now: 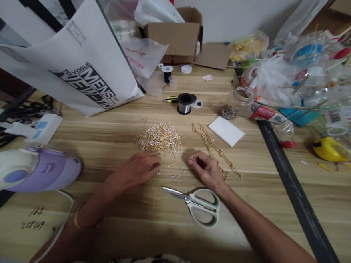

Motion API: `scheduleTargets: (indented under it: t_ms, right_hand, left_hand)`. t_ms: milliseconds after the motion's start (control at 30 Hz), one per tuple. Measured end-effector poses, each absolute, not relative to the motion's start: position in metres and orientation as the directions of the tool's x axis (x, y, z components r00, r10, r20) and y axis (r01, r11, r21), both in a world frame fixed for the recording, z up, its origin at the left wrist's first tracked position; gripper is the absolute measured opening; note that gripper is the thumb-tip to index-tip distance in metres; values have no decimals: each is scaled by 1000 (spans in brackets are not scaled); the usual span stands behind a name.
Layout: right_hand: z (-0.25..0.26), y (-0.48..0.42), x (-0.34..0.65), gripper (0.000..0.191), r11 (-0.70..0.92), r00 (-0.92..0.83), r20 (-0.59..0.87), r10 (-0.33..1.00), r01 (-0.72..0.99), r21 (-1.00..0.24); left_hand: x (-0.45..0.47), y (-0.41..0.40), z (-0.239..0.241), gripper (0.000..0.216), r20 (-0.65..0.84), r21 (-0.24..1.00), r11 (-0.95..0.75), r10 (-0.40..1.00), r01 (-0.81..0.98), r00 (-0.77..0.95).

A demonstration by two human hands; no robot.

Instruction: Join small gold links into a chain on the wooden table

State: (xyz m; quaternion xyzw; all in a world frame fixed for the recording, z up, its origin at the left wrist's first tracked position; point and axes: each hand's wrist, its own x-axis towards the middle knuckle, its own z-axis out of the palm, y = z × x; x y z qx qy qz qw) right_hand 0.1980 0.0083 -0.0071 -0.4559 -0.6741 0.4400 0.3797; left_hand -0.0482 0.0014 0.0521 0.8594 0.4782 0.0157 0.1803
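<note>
My left hand rests on the wooden table with fingers curled, pinching the left end of a thin beaded strand. My right hand is curled in a pinch at the strand's right end. Just beyond both hands lies a pile of small gold and clear beads. Gold chains run diagonally past my right hand. Pale-handled scissors lie closed on the table below my right wrist.
A wire spool, a white card, a bead jar and plastic clutter sit behind and right. A white bag and cardboard box stand at the back. A purple-and-white device lies left.
</note>
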Motion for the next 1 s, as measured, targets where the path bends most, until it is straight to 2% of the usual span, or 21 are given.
scheduleTargets:
  t_ms: [100,200,767,1000]
  right_hand:
    - [-7,8,198,17,191,-300,108,948,262,-946]
    - [-9,8,198,17,190,-303,111,947,246,-950]
    - [-7,9,198,16,193,-296,109,949,271,-943]
    - [-7,8,198,18,196,-305,111,946,264,-945]
  left_hand:
    - [-29,3,45,16,-94,341,-535,799,773,594]
    - [-19,4,38,19,-68,281,-562,797,778,600]
    - [-11,-2,45,20,-229,122,-608,752,785,618]
    - [-10,-4,45,22,-167,142,-616,756,775,633]
